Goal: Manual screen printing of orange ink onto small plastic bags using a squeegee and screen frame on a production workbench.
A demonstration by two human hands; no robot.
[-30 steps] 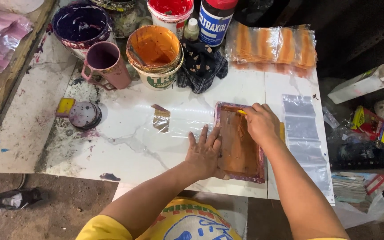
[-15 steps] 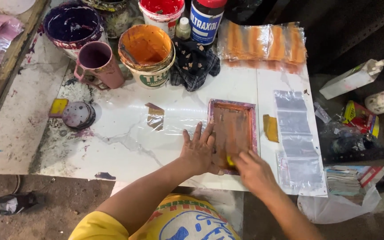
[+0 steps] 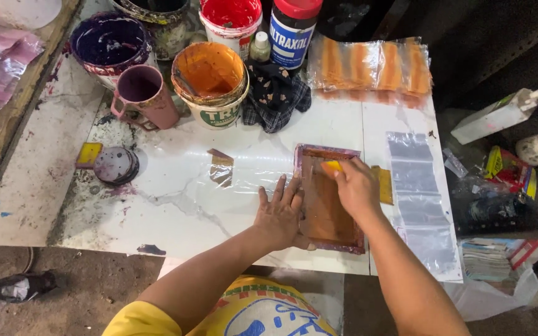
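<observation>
A small rectangular printing screen [image 3: 325,211] with a pink-stained frame and orange-brown mesh lies on the white marble-look table [image 3: 175,218]. My left hand [image 3: 279,211] lies flat with fingers spread on the screen's left edge, pinning it down. At the screen's far end my right hand [image 3: 355,186] grips a small yellow squeegee [image 3: 331,166] against the mesh. A clear plastic bag [image 3: 244,174] lies under the screen and sticks out to its left.
Paint pots stand at the back: purple [image 3: 108,45], orange [image 3: 212,81], red [image 3: 230,17], plus a mauve mug [image 3: 147,94] and a dark cloth [image 3: 276,93]. Orange-printed bags [image 3: 372,65] lie at back right, clear bags [image 3: 415,186] at right. A yellow card [image 3: 383,185] lies beside the screen.
My right hand went from the screen's far end down to its near end and is now back at the far end with the squeegee. My left hand stayed on the frame.
</observation>
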